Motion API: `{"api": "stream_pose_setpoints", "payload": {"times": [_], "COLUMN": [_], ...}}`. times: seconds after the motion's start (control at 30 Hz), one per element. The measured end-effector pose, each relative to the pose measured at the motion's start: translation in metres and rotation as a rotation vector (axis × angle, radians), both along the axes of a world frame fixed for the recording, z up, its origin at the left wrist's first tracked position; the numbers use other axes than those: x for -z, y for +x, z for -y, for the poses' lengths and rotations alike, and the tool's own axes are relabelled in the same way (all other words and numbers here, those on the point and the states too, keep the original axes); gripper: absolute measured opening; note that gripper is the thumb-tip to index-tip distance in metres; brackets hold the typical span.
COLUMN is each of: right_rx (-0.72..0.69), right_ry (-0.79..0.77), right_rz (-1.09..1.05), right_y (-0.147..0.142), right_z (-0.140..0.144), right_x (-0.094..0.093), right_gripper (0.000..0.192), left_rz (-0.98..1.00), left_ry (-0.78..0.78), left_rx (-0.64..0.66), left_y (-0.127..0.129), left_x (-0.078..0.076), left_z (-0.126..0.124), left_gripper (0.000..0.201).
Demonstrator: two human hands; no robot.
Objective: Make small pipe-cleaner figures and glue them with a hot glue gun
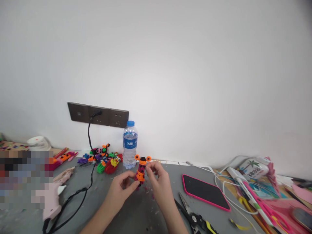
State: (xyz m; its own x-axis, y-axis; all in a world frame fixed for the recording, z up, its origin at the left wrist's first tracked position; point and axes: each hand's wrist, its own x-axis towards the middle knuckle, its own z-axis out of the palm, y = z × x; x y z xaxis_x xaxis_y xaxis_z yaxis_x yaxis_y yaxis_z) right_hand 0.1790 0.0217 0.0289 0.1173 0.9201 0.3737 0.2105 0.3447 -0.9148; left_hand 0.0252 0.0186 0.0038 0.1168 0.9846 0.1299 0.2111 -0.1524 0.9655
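Observation:
A small pipe-cleaner figure, red-pink with orange rings and two orange eyes on top, stands upright above the grey table. My left hand pinches its lower end from the left. My right hand holds its upper body from the right, fingertips close to the orange rings. Both hands are near the table's middle, just in front of a water bottle.
A pile of finished colourful figures lies left of the bottle. A pink glue gun with a black cord lies at the left. A pink-cased phone, pliers, pink scissors and white cables lie at the right. Wall sockets behind.

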Motion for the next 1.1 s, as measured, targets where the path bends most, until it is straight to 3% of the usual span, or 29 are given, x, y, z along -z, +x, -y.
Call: {"api": "stream_pose_setpoints", "payload": {"times": [1.1], "right_rx": [-0.001], "right_ry": [0.024], "right_rz": [0.022], "right_y": [-0.0006], "right_z": [0.0008], "right_x": [0.0005], "right_gripper": [0.017], "left_rz": [0.052], "left_ry": [0.072], "left_rx": [0.007], "left_y": [-0.0003], "left_x": [0.0045], "left_z": [-0.0007], "left_gripper": [0.026]}}
